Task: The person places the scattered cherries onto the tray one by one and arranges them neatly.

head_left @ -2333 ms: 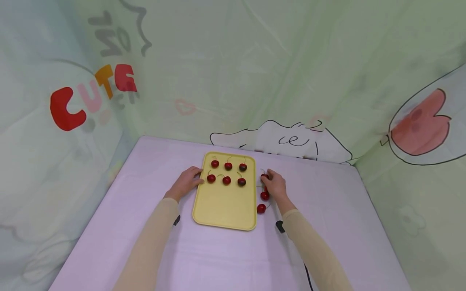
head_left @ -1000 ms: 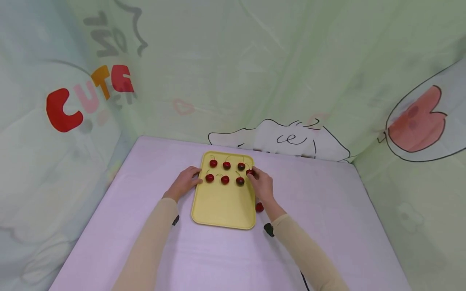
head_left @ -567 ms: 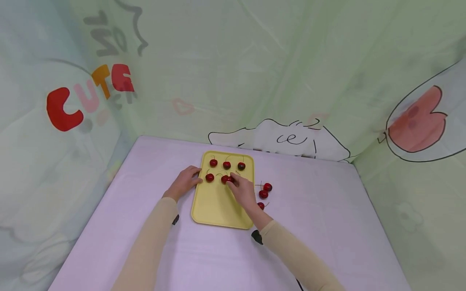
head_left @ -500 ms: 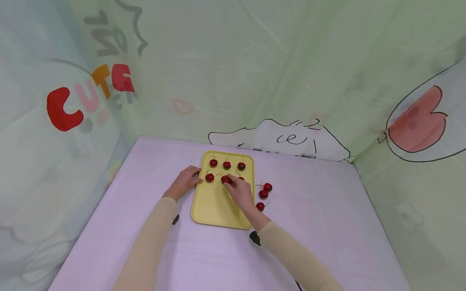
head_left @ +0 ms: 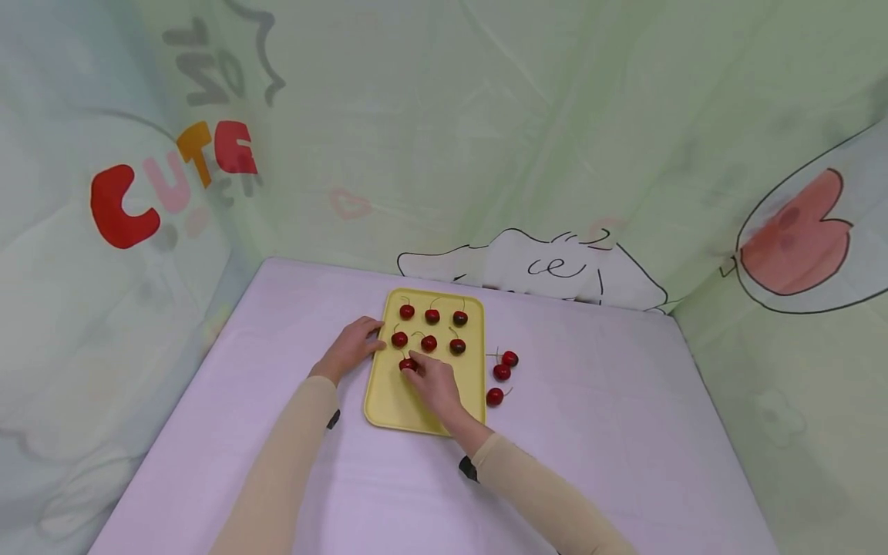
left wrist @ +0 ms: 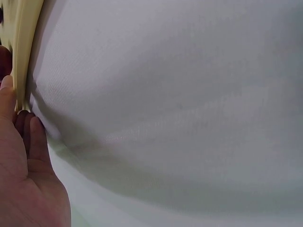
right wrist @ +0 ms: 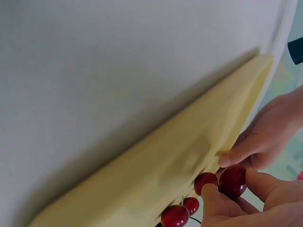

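Observation:
Between thumb and fingers, my right hand [head_left: 438,387] pinches a dark red cherry [head_left: 407,364] with a thin stem, low over the left part of the yellow tray [head_left: 388,408]. In the right wrist view the held cherry [right wrist: 233,180] appears between the fingertips, partly covered by them. My left hand [head_left: 349,348] grips the tray's left rim; in the left wrist view the thumb [left wrist: 6,97] lies on the rim and the fingers curl at its outer side. Two rows of three cherries, including a middle one [head_left: 428,343], lie on the tray's far half.
Three more cherries lie on the pale lilac tablecloth [head_left: 597,416] just right of the tray, the nearest cherry [head_left: 495,396] beside its rim. A printed curtain [head_left: 416,154] stands behind the table and along both sides. Dark wrist devices hang below both sleeves.
My right hand has picked up a cherry from right of the tray and carried it left across the tray, then nearer, below the second row. The left hand stays at the left rim.

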